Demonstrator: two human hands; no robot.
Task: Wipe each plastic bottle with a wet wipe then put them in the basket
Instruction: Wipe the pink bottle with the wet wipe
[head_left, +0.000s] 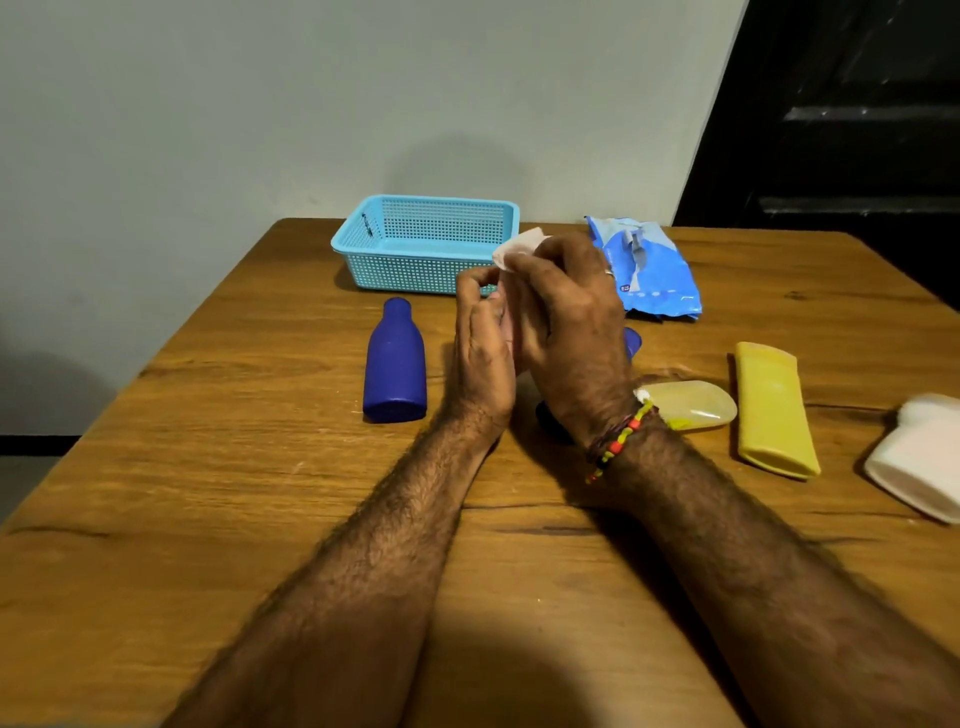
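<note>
Both forearms are reaching in over the brown wooden table (208, 519). Left hand (480, 358) and right hand (566, 332) are curling their fingers around a pale wet wipe (519, 244), pinching it between them. Beside them, 1 dark blue plastic bottle (395, 364) is lying untouched; another blue item is hiding behind the right hand. Beyond, the light blue mesh basket (426, 244) is sitting empty. Risk: the bunched wipe could be tearing if tugged apart.
</note>
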